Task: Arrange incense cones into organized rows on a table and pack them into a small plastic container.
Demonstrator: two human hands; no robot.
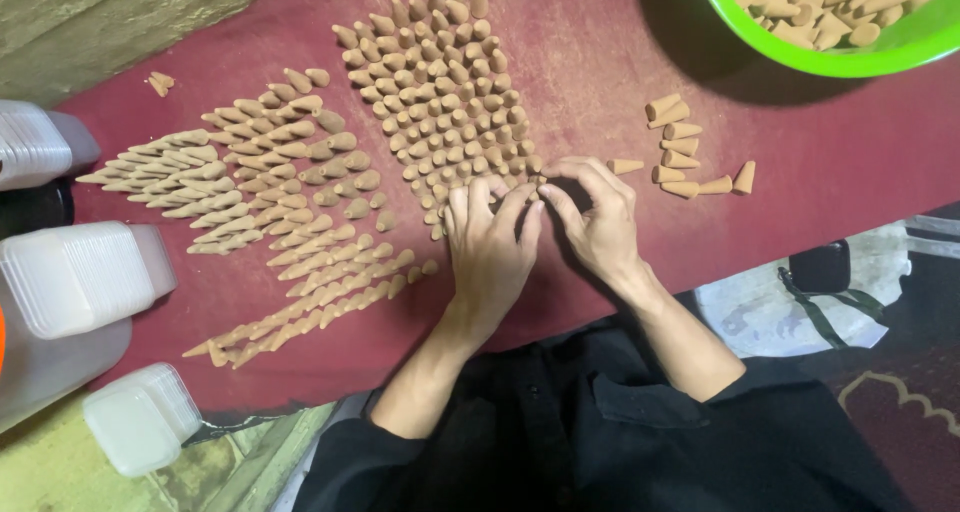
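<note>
Two hands meet at the middle of the frame on a dark red board (700,232), right at the lower edge of a dense block of upright tan cones (445,92). The left hand (490,247) lies palm down, its fingers (485,197) spread flat and touching the block's nearest cones; it grips nothing that shows. The right hand (595,222) is curled beside it, fingertips drawn together against the left hand's fingers; whether a cone sits between them cannot be told. To the left of the block, more cones lie on their sides in slanting rows (260,192), running down toward the lower left of the board. A small loose cluster (685,152) of cones lies right of the hands, well apart from the block. In the upper right corner a green bowl (850,64) holds a heap of the same cones. Along the left edge stand stacks of clear plastic boxes (75,277), just off the board. Black sleeves and a black garment fill the lower middle of the frame.
</note>
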